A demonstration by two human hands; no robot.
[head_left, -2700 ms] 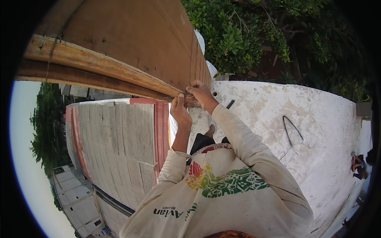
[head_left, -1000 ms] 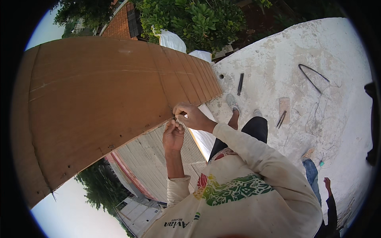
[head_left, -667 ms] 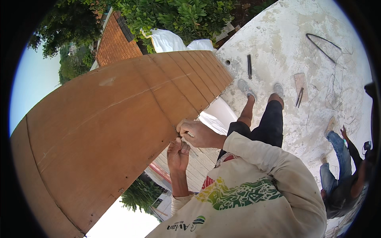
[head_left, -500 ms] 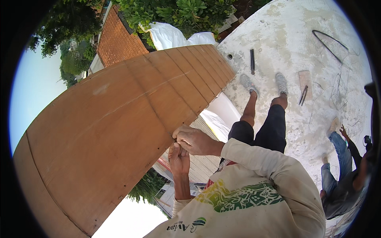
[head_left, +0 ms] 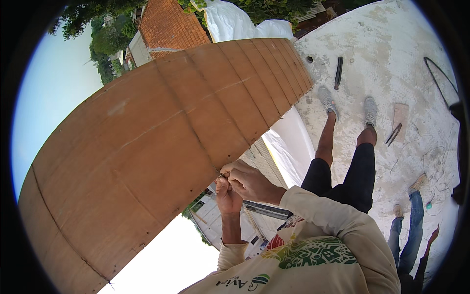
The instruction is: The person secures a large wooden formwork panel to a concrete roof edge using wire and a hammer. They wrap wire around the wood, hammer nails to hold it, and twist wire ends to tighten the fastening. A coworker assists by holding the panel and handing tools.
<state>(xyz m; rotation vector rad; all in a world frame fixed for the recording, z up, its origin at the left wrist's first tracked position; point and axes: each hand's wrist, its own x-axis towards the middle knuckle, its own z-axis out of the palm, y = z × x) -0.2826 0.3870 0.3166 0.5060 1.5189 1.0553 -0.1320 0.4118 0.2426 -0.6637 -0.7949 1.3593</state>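
A large brown panel (head_left: 142, 152) stretches from the lower left to the upper middle, with thin dark wires (head_left: 196, 134) running across its face. At its lower edge, both hands meet where one wire comes over. My right hand (head_left: 252, 182) is closed there, fingertips pinching a short dark end of wire (head_left: 220, 174). From below, my left hand (head_left: 228, 197) has its thumb and fingers pressed to the same spot. The fingers partly hide the wire end. Several small holes dot this edge, and another twisted wire end (head_left: 110, 282) sticks out at the lower left corner.
I stand on a pale concrete surface (head_left: 372, 54). Pincers (head_left: 394, 134) lie on a brown tile (head_left: 400, 113); a dark narrow bar (head_left: 338, 73) and a black bent loop (head_left: 435, 78) lie nearby. Another person's jeans (head_left: 413, 230) show at lower right. White sheeting (head_left: 293, 139) hangs beyond the panel.
The view has shifted, so the panel's far end and my feet sit farther right. Both hands stay at the same wire on the edge. The other person shows lower in the picture.
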